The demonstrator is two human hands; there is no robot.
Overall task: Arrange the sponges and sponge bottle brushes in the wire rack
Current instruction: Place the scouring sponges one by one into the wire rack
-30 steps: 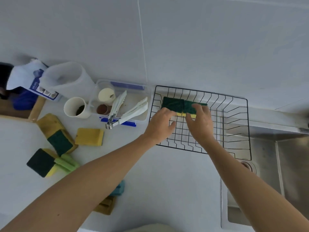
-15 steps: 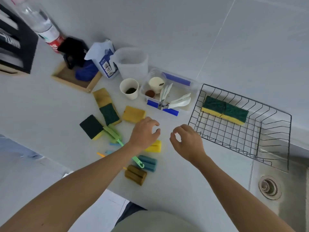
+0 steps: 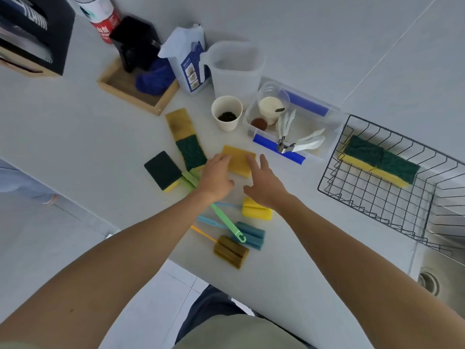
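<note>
The black wire rack (image 3: 377,197) sits at the right with two green-and-yellow sponges (image 3: 380,161) side by side along its far edge. A plain yellow sponge (image 3: 239,159) lies flat on the counter; the fingertips of my left hand (image 3: 217,176) and my right hand (image 3: 264,186) rest on its near edges, fingers apart. To the left lie a worn yellow sponge (image 3: 180,124), a green-topped sponge (image 3: 191,152) and a dark-topped sponge (image 3: 163,170). Nearer me lie sponge bottle brushes: green handle (image 3: 225,220), yellow head (image 3: 256,211), blue head (image 3: 251,234), brown head (image 3: 230,251).
A clear plastic box with white tongs (image 3: 294,127) and a paper cup (image 3: 226,115) stand behind the yellow sponge. A jug (image 3: 236,69), a carton (image 3: 187,61) and a wooden tray (image 3: 136,89) are at the back left. The steel sink (image 3: 442,268) lies right of the rack.
Both hands left the two sponges in the rack and moved left across the counter to the plain yellow sponge. My view swung left with them.
</note>
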